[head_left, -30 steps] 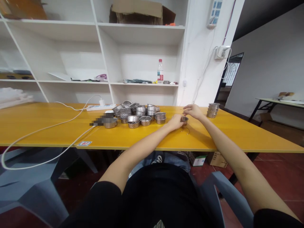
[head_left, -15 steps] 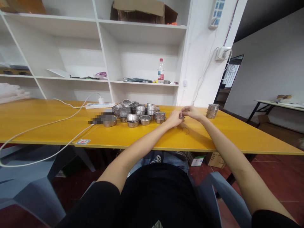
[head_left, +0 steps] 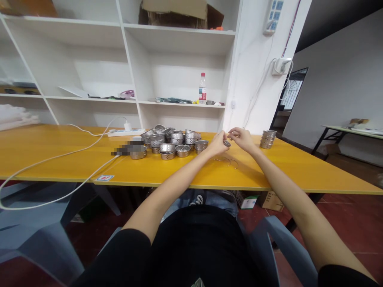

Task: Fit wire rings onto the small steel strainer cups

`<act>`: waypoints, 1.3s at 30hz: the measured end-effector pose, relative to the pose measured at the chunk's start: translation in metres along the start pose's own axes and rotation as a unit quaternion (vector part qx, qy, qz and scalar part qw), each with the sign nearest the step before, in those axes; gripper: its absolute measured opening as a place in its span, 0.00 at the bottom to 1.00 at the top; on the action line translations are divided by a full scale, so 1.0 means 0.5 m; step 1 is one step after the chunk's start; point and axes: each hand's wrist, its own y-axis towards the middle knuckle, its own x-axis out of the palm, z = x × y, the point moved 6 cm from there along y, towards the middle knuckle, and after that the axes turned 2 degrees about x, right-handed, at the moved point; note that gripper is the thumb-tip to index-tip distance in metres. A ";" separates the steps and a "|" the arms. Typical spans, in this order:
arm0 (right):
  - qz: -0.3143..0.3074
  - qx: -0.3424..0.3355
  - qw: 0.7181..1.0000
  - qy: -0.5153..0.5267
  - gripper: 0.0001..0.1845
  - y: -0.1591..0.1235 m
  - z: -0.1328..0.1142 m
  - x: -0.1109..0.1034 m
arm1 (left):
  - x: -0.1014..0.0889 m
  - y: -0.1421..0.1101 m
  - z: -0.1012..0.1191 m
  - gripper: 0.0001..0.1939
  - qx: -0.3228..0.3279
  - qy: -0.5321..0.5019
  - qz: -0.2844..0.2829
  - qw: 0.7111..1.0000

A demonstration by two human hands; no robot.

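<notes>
My left hand is closed around a small perforated metal cup, whose dark dotted surface shows at the fingertips; most of it is hidden by the hand. Close beside it, my right hand is pinched at the cup's upper edge, on what looks like a thin wire. Below the hands, several curved thin wires lie on the yellow table. To the left sits a heap of perforated metal cups, some stacked. A short stack of cups stands upright right of my right hand.
White shelves rise behind the table, with a plastic bottle on one. A power strip and a white cable lie on the left. Blue-grey chairs stand below the table's front edge.
My hands have drawn slightly apart. The cup in my left hand has tilted and dropped a little, showing more of its dotted surface. The heap and the stack stay put.
</notes>
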 end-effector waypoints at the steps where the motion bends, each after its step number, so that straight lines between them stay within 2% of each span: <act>1: -0.001 -0.005 1.000 0.001 0.05 0.000 -0.001 0.001 | 0.001 0.002 -0.003 0.23 0.005 -0.006 0.000 1.000; 9: -0.003 -0.033 0.998 0.044 0.11 -0.006 -0.006 0.012 | 0.003 0.011 -0.017 0.25 0.052 -0.029 -0.020 0.998; 15: 0.010 -0.051 0.998 0.037 0.13 -0.015 -0.018 0.005 | 0.005 0.005 -0.021 0.33 0.011 -0.046 -0.045 0.998; 21: 0.001 -0.020 0.997 0.074 0.12 -0.015 0.006 0.008 | 0.015 0.004 -0.027 0.40 -0.025 -0.079 -0.065 0.994; 27: -0.010 -0.005 0.998 0.069 0.12 -0.015 0.015 0.014 | 0.014 -0.001 -0.027 0.40 -0.081 -0.143 -0.063 0.984; 31: -0.009 -0.035 0.999 0.017 0.14 -0.015 0.007 0.011 | 0.006 -0.007 -0.019 0.39 -0.110 -0.186 -0.062 0.974; 37: 0.012 -0.148 0.987 -0.065 0.15 -0.017 -0.022 0.001 | 0.004 -0.005 -0.017 0.38 -0.112 -0.227 -0.048 0.966; 39: 0.020 -0.165 0.983 -0.078 0.16 -0.019 -0.027 -0.002 | 0.004 -0.003 -0.018 0.37 -0.110 -0.231 -0.042 0.966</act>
